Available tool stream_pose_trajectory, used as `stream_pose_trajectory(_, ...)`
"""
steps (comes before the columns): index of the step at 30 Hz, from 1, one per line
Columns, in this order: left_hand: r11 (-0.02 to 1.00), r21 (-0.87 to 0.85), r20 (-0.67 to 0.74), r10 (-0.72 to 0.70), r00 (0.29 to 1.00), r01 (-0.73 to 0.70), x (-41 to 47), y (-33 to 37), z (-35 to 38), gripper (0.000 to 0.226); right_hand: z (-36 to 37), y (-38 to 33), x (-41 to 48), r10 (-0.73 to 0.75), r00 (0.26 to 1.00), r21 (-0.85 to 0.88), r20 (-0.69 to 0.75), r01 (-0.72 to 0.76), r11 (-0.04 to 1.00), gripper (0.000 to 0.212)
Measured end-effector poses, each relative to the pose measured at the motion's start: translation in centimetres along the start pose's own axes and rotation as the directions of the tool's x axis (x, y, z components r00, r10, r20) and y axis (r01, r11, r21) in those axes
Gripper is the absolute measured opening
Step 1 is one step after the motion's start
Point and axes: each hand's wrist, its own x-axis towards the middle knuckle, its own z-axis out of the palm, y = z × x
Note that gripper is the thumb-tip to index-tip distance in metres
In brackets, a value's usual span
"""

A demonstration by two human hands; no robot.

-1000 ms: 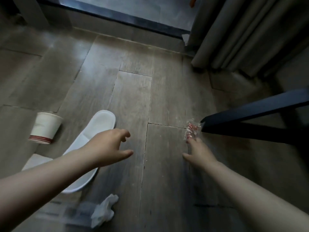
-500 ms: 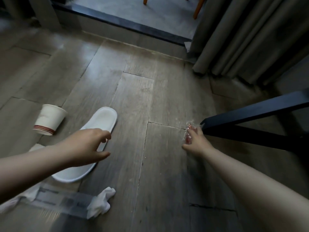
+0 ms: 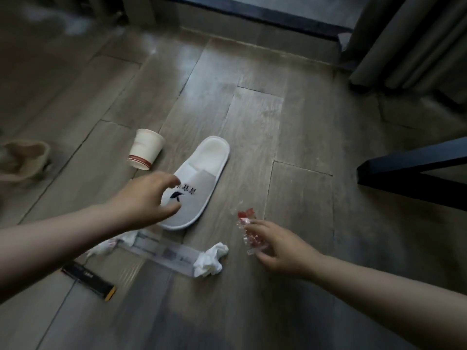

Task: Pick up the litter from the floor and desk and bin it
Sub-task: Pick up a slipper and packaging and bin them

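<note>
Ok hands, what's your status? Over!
Left hand open, near the slipper. Right hand grips the wrapper. Paper cup and tissue on the floor. No bin in view.

On my feed, two bare forearms running to the frame edges, bare left hand (image 3: 143, 201), bare right hand (image 3: 283, 249).

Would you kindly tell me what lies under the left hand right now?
The white slipper, its grey toe part bearing a dark logo. The left hand covers the slipper's near left edge, so whether the fingers touch it there cannot be judged.
</note>
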Motion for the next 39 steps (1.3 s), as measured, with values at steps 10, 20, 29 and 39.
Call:
stream_pose_trajectory(10, 0.977, 0.133, 0.096, 0.153, 0.984, -0.165, -3.5, -1.0, 1.3, 0.059, 1.3, -3.9, -0.8, 0.181, 0.972, 0.235, -0.148, -0.143, 0.961, 0.083)
stream_pose_trajectory(20, 0.967, 0.244, 0.315, -0.147, 0.938, 0.070, -7.0, -6.7, 1.6, 0.097, 3.5, -8.5, 1.3, 0.094, 0.991, 0.173, 0.094, -0.109, 0.979, 0.092)
stream_pose_trajectory(29, 0.963, 0.237, 0.473, -0.227, 0.851, 0.125, -10.5, -13.1, 1.3, 0.151, 5.3, -10.5, 2.2, 0.142, 0.989, 0.154, 0.043, -0.147, 0.977, 0.093)
stream_pose_trajectory(39, 0.986, 0.127, 0.333, -0.146, 0.932, 0.109, -10.3, -12.6, 4.8, 0.125, 5.3, -10.7, 1.7, 0.121, 0.989, 0.216, 0.080, -0.136, 0.967, 0.089)
